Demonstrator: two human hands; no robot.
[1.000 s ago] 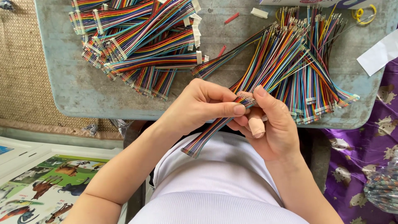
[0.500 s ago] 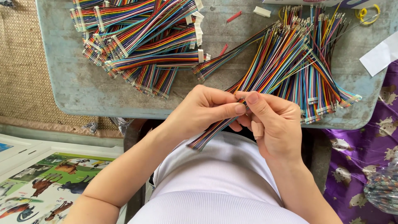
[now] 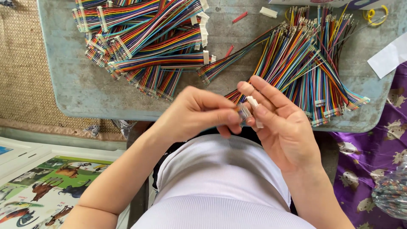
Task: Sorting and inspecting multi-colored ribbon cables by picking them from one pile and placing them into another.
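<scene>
Pinching a blurred ribbon-cable end [image 3: 243, 113], the left hand [image 3: 197, 114] meets the right hand [image 3: 282, 127], whose fingers cradle a white connector [image 3: 253, 111] near the table's [image 3: 76, 93] front edge; finished, connector-fitted cables [image 3: 148, 42] crowd the far-left corner; many bare-ended cables [image 3: 305, 59] remain far right.

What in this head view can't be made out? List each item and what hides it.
- Wire ends pinched between the left hand and right hand: motion-blurred and covered by fingertips.
- White connector in the right hand: partly hidden by fingers.
- Yellow ring: cut off by the top edge.
- Clear bag: cut off by the right edge, contents too small to tell.
- Left pile of ribbon cables: top cut off.
</scene>
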